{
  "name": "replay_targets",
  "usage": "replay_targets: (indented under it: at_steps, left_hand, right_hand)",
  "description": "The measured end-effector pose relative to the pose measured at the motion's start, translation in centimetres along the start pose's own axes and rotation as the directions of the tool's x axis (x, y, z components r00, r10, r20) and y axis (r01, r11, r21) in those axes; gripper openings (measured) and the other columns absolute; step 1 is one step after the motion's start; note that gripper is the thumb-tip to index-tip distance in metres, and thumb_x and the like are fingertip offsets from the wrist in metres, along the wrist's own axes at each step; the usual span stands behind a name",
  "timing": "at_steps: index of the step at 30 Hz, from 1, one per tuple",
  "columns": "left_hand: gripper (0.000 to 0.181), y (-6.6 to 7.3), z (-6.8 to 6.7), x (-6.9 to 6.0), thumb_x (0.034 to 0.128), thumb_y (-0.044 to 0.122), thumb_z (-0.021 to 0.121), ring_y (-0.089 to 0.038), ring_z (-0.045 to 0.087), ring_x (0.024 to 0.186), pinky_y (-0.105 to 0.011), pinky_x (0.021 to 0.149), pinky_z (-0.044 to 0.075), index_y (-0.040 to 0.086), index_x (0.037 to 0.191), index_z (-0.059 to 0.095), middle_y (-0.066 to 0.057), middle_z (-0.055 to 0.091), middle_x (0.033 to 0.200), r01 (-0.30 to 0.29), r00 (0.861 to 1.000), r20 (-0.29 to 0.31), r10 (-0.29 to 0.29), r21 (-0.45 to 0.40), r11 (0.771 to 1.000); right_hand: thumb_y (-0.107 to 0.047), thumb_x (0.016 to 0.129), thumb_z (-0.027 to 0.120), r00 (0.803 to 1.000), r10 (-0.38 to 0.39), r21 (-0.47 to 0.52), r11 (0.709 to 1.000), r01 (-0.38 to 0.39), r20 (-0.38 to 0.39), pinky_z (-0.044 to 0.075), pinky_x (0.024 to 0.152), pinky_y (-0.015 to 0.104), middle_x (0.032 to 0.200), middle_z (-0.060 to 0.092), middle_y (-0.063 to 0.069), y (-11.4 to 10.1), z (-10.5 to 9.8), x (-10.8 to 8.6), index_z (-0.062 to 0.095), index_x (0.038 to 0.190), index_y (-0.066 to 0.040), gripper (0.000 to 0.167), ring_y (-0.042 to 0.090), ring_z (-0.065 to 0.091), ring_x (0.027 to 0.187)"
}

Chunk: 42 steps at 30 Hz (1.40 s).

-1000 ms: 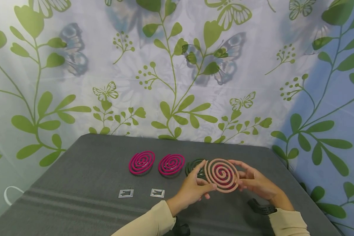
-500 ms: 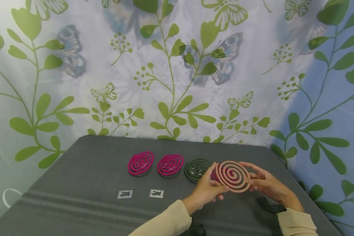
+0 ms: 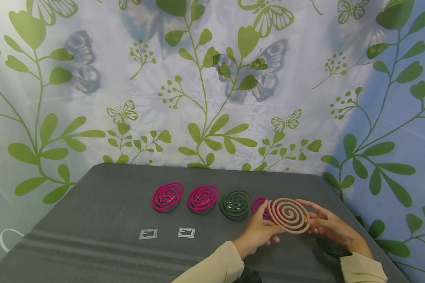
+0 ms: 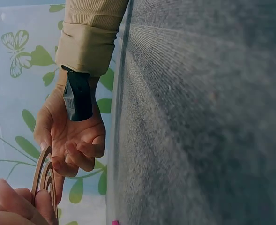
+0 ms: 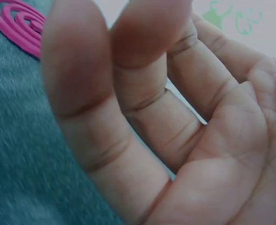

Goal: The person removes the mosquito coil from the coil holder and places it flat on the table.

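Note:
A tan mosquito coil (image 3: 289, 214) is held tilted above the table, its flat spiral facing the head camera. My left hand (image 3: 256, 235) pinches its left edge, and my right hand (image 3: 334, 228) pinches the right edge. The left wrist view shows the coil (image 4: 36, 174) edge-on between both hands. Behind it on the table, a pink coil (image 3: 257, 205) is partly covered by the tan coil and left hand. In the right wrist view, curled fingers (image 5: 142, 103) fill most of the picture, with a pink coil (image 5: 9, 23) beyond them.
To the left lie a dark green coil (image 3: 224, 212) and two pink coils, one nearer (image 3: 194, 200) and one farther left (image 3: 157, 200). Two small metal coil stands (image 3: 148, 234) lie in front of these. A patterned curtain (image 3: 145, 98) hangs behind the grey table (image 3: 102, 220).
Both hands have moved right and slightly down in the head view with the tan coil. The green coil and part of the rightmost pink coil have come into sight behind them.

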<state>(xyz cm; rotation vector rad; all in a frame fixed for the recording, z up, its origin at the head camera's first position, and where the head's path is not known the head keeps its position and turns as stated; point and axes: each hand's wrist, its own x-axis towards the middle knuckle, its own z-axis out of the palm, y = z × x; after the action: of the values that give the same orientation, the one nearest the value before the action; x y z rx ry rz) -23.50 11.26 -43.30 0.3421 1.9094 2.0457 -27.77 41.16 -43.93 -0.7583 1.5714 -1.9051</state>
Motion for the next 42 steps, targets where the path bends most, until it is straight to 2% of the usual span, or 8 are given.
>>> replay_targets:
  at_steps: [7,14,23,27,33,37,40,42]
  left_hand:
    - [0.085,-0.4,0.9,0.8,0.0970,0.002,0.078,-0.004,0.057,0.052,-0.016,0.047,0.039,0.018,0.168,0.036,-0.002,0.076,0.084,0.015,1.000,-0.023,-0.015,-0.016,1.000]
    - [0.077,-0.4,1.6,1.6,0.0980,0.002,0.078,-0.004,0.056,0.053,-0.016,0.048,0.037,0.017,0.164,0.042,0.002,0.076,0.085,0.040,0.998,-0.042,-0.042,-0.040,0.998]
    - [0.076,-0.7,1.8,2.5,0.0969,0.003,0.077,-0.005,0.057,0.055,-0.015,0.051,0.040,0.019,0.164,0.045,0.004,0.075,0.088,0.106,0.994,-0.003,-0.106,-0.050,0.993]
    - [0.075,-0.9,1.7,3.1,0.0968,0.002,0.076,-0.005,0.057,0.055,-0.013,0.049,0.039,0.019,0.164,0.046,0.003,0.075,0.091,0.138,0.990,0.037,-0.135,-0.101,0.985]
    - [0.071,-1.0,1.6,4.0,0.0992,0.004,0.075,-0.003,0.057,0.055,-0.012,0.048,0.038,0.018,0.163,0.047,-0.006,0.080,0.100,0.185,0.982,0.080,-0.174,-0.170,0.968]
    - [0.068,-1.1,1.5,4.5,0.1011,0.007,0.074,-0.003,0.058,0.055,-0.012,0.049,0.038,0.016,0.163,0.048,-0.006,0.078,0.092,0.207,0.976,0.111,-0.188,-0.198,0.958]
    - [0.067,-1.2,1.3,4.9,0.1025,0.007,0.072,-0.003,0.059,0.057,-0.012,0.050,0.040,0.014,0.164,0.046,-0.001,0.071,0.079,0.217,0.972,0.137,-0.191,-0.209,0.954]
    - [0.065,-1.3,1.2,5.2,0.1034,0.007,0.070,-0.003,0.061,0.059,-0.011,0.051,0.041,0.011,0.164,0.046,-0.001,0.070,0.077,0.220,0.970,0.151,-0.191,-0.208,0.953]
  right_hand:
    - [0.005,0.114,0.038,1.000,0.016,0.020,1.000,-0.016,-0.015,0.059,0.093,0.026,0.143,0.069,-0.001,0.5,-0.8,-1.0,0.054,0.157,-0.038,0.063,0.011,0.070,0.119]
    - [0.003,0.114,0.039,0.995,0.027,-0.053,0.998,-0.032,-0.096,0.056,0.085,0.022,0.131,0.074,-0.005,0.7,-1.2,-1.8,0.056,0.153,-0.043,0.063,0.005,0.070,0.109]
    - [0.004,0.114,0.040,0.988,0.021,-0.041,0.999,-0.028,-0.151,0.057,0.082,0.022,0.112,0.071,-0.009,1.1,-1.8,-2.9,0.059,0.150,-0.045,0.064,0.002,0.066,0.095]
    - [0.002,0.114,0.041,0.980,0.037,-0.057,0.997,-0.049,-0.197,0.055,0.079,0.022,0.106,0.070,-0.011,1.2,-2.1,-3.2,0.061,0.147,-0.047,0.062,0.002,0.061,0.086]
    - [0.002,0.114,0.043,0.965,0.055,-0.036,0.997,-0.067,-0.258,0.057,0.078,0.023,0.112,0.074,-0.010,1.1,-2.5,-3.8,0.067,0.139,-0.047,0.060,0.002,0.064,0.087]
    - [0.000,0.115,0.045,0.947,0.065,-0.039,0.996,-0.082,-0.315,0.058,0.080,0.023,0.116,0.074,-0.009,1.3,-2.6,-4.1,0.068,0.134,-0.047,0.056,0.003,0.066,0.092]
    - [-0.004,0.115,0.048,0.914,0.092,-0.059,0.990,-0.125,-0.395,0.059,0.080,0.022,0.116,0.072,-0.009,1.5,-2.6,-4.1,0.069,0.129,-0.048,0.051,0.002,0.068,0.093]
    - [-0.006,0.114,0.050,0.891,0.110,-0.072,0.985,-0.158,-0.441,0.059,0.080,0.022,0.115,0.070,-0.008,1.6,-2.5,-4.0,0.068,0.126,-0.049,0.048,0.002,0.067,0.092]
